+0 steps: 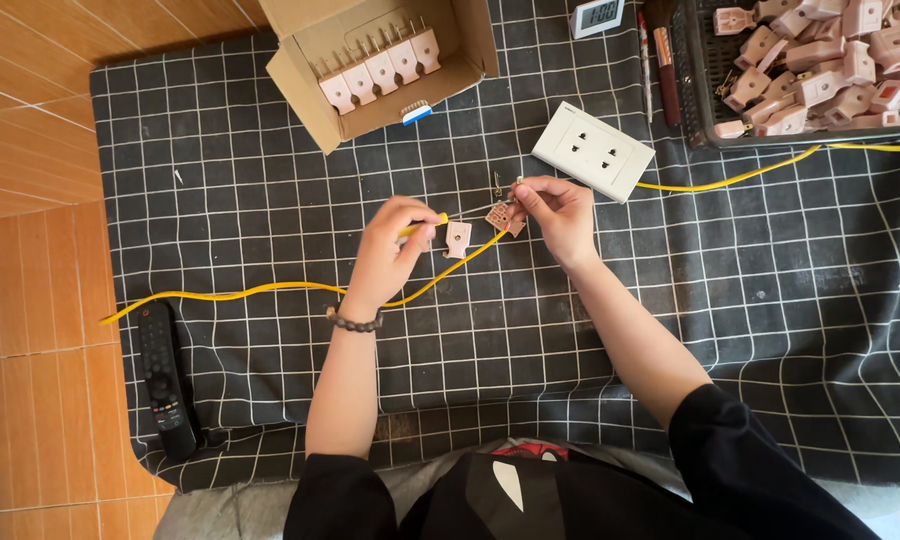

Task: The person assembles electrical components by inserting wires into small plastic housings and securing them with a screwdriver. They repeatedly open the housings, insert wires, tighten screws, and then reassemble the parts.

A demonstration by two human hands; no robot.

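A small pink plug half (503,218) sits pinched in the grip of the right hand (558,212), thumb and fingers clamped together on it, just above the dark grid-patterned cloth (750,300) near its middle. Thin metal wire ends (498,186) stick up beside that piece. The left hand (395,250) has its grip closed on the end of a yellow cable (270,290), holding it between thumb and forefinger; a beaded bracelet (355,322) circles that wrist. Between the two hands a second pink plug half (457,238) lies flat on the cloth, close to the left fingertips; whether they touch cannot be told.

The yellow cable trails from the left hand back under the wrist and away to the cloth's left edge. Just beyond the right hand lies a white rectangular wall socket plate (593,151), tilted, with another yellow cable (750,175) running from it toward the right.

At the far side, an open brown cardboard box (305,75) holds a row of pink plugs (380,68) standing with prongs up, and a small white piece with a blue edge (416,111) at its front wall. At the far right corner a black mesh basket (692,80) is heaped with more pink plugs (820,60). A red-brown pen-like tool (665,75) lies just left of it, and a small white digital timer (598,16) stands at the cloth's far edge. A black remote control (160,375) rests on the left border of the cloth, above the orange tiled floor (30,250).
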